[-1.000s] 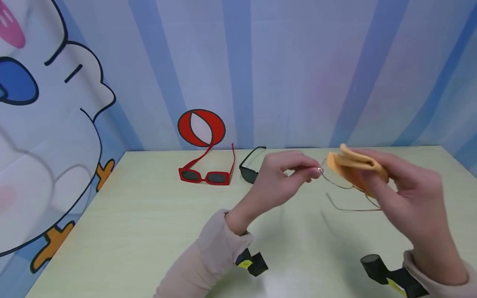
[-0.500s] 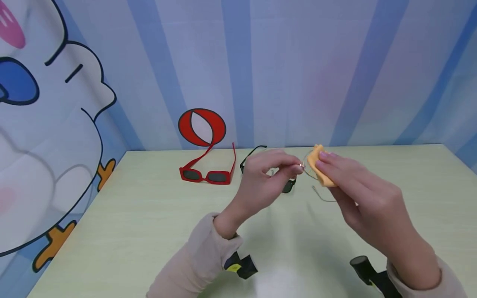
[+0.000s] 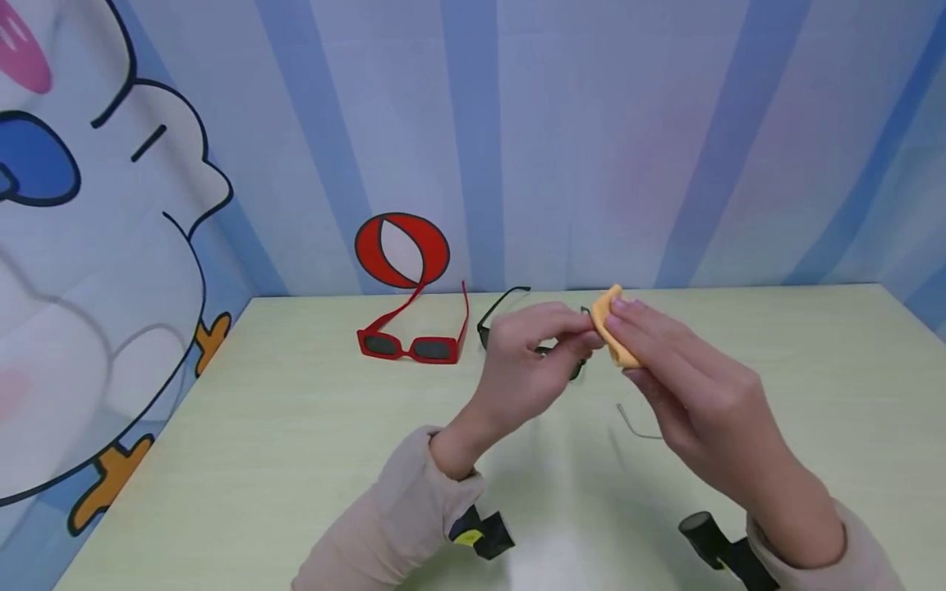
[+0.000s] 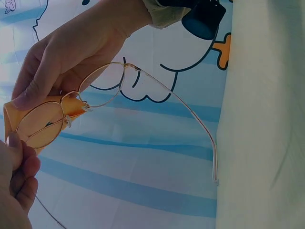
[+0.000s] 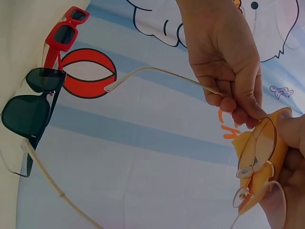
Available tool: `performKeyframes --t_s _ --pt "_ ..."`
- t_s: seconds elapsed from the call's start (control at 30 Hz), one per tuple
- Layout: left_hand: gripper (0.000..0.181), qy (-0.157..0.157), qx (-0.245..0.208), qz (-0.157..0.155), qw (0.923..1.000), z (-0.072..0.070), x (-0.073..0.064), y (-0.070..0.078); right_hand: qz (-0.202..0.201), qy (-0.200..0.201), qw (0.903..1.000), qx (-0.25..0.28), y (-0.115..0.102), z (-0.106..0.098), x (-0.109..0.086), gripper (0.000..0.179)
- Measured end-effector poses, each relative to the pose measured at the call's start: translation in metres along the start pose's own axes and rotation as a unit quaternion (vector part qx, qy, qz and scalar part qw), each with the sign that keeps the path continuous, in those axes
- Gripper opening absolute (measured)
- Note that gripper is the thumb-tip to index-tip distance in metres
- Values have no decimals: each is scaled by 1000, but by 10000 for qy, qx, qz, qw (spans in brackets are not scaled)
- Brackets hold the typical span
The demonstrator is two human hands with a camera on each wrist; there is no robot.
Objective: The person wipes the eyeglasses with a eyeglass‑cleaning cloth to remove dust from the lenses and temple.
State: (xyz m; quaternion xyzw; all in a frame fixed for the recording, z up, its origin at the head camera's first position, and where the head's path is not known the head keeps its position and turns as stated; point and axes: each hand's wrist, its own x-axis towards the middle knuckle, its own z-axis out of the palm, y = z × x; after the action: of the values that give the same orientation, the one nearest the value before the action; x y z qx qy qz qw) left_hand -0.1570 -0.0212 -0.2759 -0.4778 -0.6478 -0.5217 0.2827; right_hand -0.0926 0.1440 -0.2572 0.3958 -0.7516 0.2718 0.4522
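I see the wire-rimmed glasses (image 4: 42, 126) held up between the two hands, clear of the tabletop (image 3: 296, 427). On my feed the left hand (image 3: 528, 357) pinches them by the outer edge of one rim, thumb against fingers. Just right of its fingertips, the right hand (image 3: 695, 394) pinches a folded orange cloth (image 3: 615, 328), its fingers laid along the fabric. From the left wrist I see that cloth behind the lens nearest the left hand; I cannot tell how much of the glass it touches. The other rim stands out past the cloth, in front of the right hand, and the curved end of a thin temple shows below the right hand's fingers in my head view. The second temple comes out past the left hand's fingers.

Behind the left hand, and partly hidden by it, I have black sunglasses (image 5: 26, 117) on the tabletop. Red sunglasses (image 3: 432, 350) sit to the left of that hand, temples unfolded. Below each hand I make out a pale sleeve (image 3: 392, 517) with a black wrist camera. Beyond both hands rises a blue striped backdrop (image 3: 569, 164); a large white cartoon figure (image 3: 74, 345) fills it well left of the left hand.
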Motion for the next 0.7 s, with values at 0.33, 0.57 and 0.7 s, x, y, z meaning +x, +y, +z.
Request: performKeyframes --t_s 0.33,0.57,0.7 --pt "7 332 23 -171 9993 -9 -3 -5 -212 -99 9997 -30 -1 -1 0 37" --pt "8 380 39 -143 9992 -17 -2 -2 -117 -80 9997 -209 3 -8 -2 38" --pt "9 227 11 54 9997 -18 -3 -2 102 -42 9996 -273 6 -7 -4 40"
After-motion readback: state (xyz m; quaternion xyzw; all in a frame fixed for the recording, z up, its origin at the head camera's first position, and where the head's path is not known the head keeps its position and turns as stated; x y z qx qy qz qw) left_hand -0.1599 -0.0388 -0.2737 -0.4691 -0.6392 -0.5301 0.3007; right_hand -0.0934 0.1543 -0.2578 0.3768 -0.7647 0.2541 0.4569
